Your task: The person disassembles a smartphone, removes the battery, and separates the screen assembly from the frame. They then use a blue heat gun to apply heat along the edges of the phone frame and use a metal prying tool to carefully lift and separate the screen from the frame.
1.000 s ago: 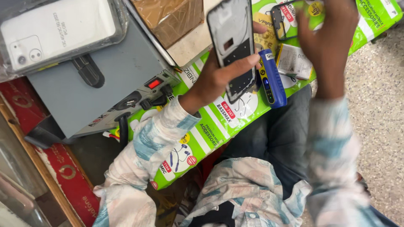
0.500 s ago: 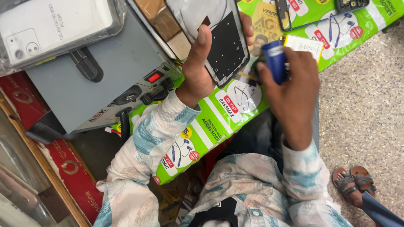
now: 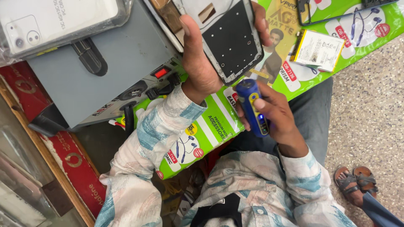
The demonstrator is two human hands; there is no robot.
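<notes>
Phone frame (image 3: 230, 40), 1 pc, gripped by left hand (image 3: 202, 63); 1 blue tool (image 3: 252, 107) clasped in right hand (image 3: 275, 115); 1 battery (image 3: 318, 50) laid on green surface (image 3: 210, 126).

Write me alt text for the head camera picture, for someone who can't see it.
A person's left hand holds an opened phone frame while the right hand grips a blue handheld tool below it. A grey machine and a loose battery lie nearby.

A phone repair stall; the left hand (image 3: 202, 63) holds an opened phone frame (image 3: 229, 40) over a green accessory-advert mat (image 3: 210, 126); a loose battery (image 3: 317, 50) lies right of it; a grey bench machine (image 3: 105, 71) sits left.
</notes>
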